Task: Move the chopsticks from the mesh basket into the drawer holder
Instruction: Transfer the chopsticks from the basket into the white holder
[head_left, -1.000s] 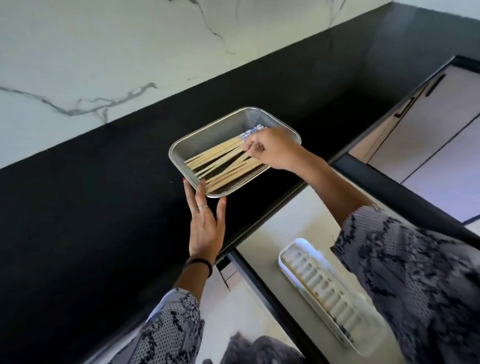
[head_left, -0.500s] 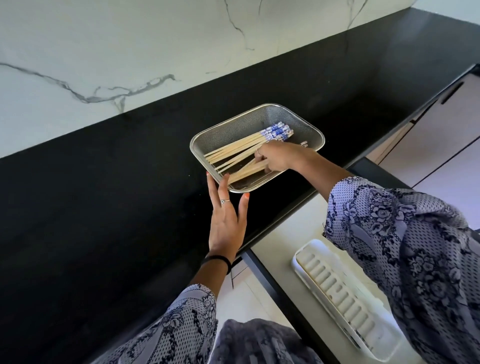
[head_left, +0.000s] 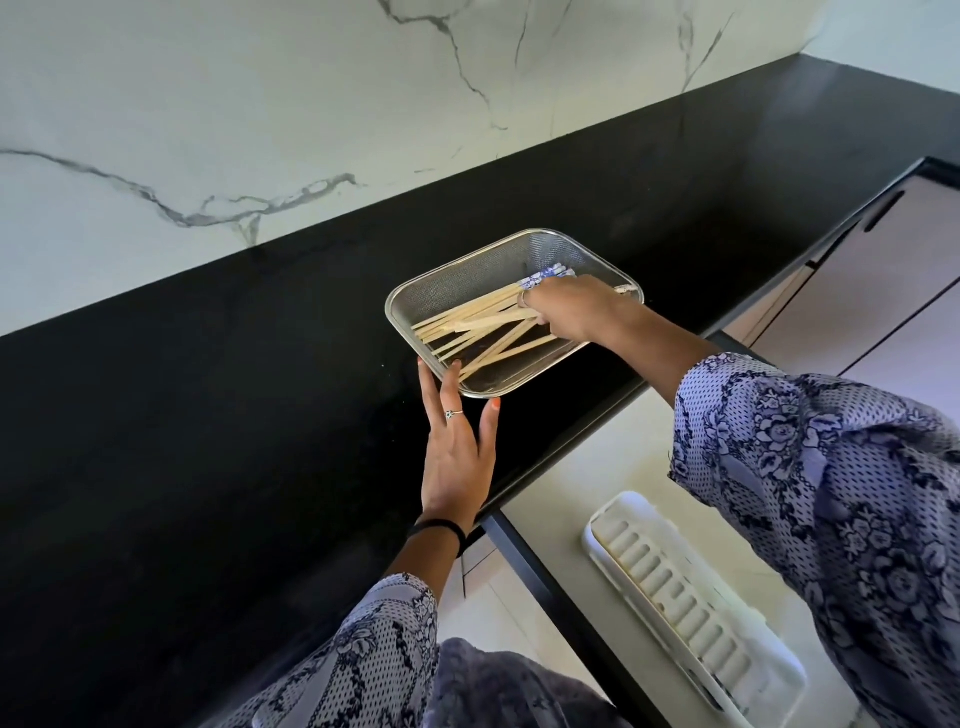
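A shallow metal mesh basket (head_left: 457, 278) sits on the black countertop near its front edge. Several wooden chopsticks (head_left: 467, 317) with blue-patterned ends lie scattered inside it. My right hand (head_left: 569, 312) reaches into the basket from the right, fingers curled down over the chopsticks and closing on a few of them. My left hand (head_left: 454, 457) lies flat on the counter, fingertips touching the basket's near left corner. Below the counter, an open drawer holds a white ribbed chopstick holder (head_left: 691, 603), partly hidden by my right sleeve.
The black countertop (head_left: 208, 415) runs along a white marble backsplash (head_left: 260, 104). The open drawer's pale floor (head_left: 587, 467) lies at lower right, with a dark drawer frame (head_left: 550, 582) in front. Pale cabinet fronts (head_left: 883, 270) with dark handles stand at the right.
My right hand has shifted back toward the blue ends of the chopsticks and stirred them, so they lie more crossed. My left hand stays at the basket's corner.
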